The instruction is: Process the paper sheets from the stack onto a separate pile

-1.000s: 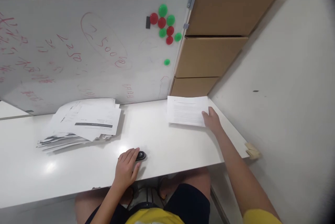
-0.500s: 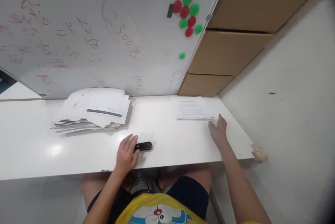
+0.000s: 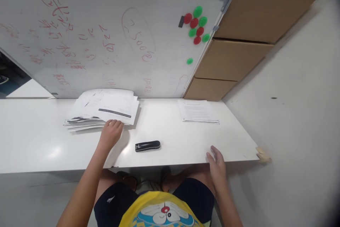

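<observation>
My left hand (image 3: 111, 133) reaches to the near edge of a loose, fanned pile of printed papers (image 3: 103, 110) on the white table (image 3: 39, 142); its fingers are curled down at the top sheet's edge. A black stapler (image 3: 147, 146) lies on the table just right of that hand, untouched. My right hand (image 3: 217, 161) rests open at the table's front edge, holding nothing. A small neat stack of printed sheets (image 3: 198, 111) lies at the far right of the table, well beyond my right hand.
A whiteboard (image 3: 106, 43) with red writing stands along the table's back, with red and green magnets (image 3: 197, 25) near its right end. Cardboard boxes (image 3: 233, 57) are stacked at the back right. A white wall (image 3: 292, 96) runs along the right.
My left hand left the stapler and moved forward-left to the paper pile. My right hand drew back from the small stack to the table's front edge.
</observation>
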`<action>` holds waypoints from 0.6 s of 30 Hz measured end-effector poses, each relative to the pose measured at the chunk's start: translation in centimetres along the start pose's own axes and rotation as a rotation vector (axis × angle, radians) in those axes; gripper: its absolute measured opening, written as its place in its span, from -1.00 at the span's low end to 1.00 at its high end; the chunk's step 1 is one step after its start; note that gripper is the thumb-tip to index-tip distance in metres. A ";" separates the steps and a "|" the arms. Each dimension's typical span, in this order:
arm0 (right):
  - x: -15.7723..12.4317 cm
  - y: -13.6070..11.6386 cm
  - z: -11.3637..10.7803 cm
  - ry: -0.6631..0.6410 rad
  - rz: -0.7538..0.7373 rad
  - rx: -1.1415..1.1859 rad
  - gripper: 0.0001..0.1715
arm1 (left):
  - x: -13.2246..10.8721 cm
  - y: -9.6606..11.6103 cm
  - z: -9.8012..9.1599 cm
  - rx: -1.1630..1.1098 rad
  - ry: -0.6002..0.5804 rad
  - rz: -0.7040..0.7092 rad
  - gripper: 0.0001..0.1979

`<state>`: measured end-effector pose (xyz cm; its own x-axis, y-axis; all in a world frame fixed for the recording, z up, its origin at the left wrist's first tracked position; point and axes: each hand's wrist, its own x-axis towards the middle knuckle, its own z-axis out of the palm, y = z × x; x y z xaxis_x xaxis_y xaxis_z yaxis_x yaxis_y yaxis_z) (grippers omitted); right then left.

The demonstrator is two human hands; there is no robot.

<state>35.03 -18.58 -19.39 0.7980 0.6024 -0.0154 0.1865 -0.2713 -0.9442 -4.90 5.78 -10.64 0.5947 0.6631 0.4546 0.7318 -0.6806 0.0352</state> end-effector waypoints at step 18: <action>0.9 -12.8 15.2 -0.668 -0.198 0.150 -0.68 | 1.1 0.0 0.1 0.194 -0.136 -0.275 -0.55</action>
<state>24.64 -3.19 -12.27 0.2261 0.9741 0.0082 0.1722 -0.0316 -0.9846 -4.24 6.52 -10.20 0.3963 0.8574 0.3283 0.9123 -0.4078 -0.0363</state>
